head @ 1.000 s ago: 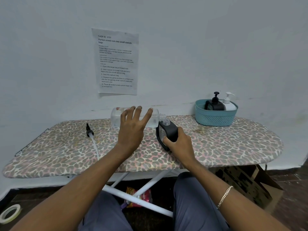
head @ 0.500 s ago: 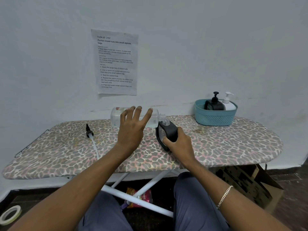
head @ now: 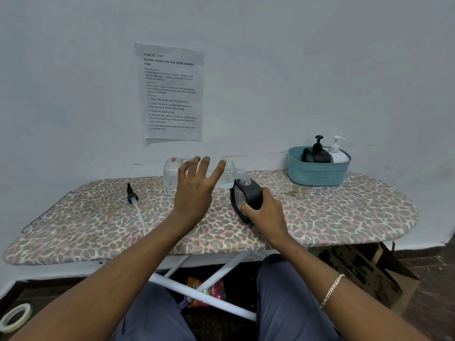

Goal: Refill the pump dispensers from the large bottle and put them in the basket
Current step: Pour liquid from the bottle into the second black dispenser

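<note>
- A leopard-print ironing board [head: 320,217] stands against a pale wall.
- The basket [head: 317,173], at 2 o'clock on it, already holds a black dispenser [head: 317,155] and a white dispenser [head: 339,155].
- The big bottle [head: 172,173], at 12 o'clock, lies level in the air. The left hand [head: 194,193] grasps it, fingers spread (thumb hidden).
- The open dispenser [head: 246,193] is clasped by the right hand [head: 266,215], its mouth just under the bottle's neck.
- The pump [head: 134,200] lies loose at 10 o'clock.
- Nothing has shifted in the last second, so pouring likely continues. Capping and basketing remain.
</note>
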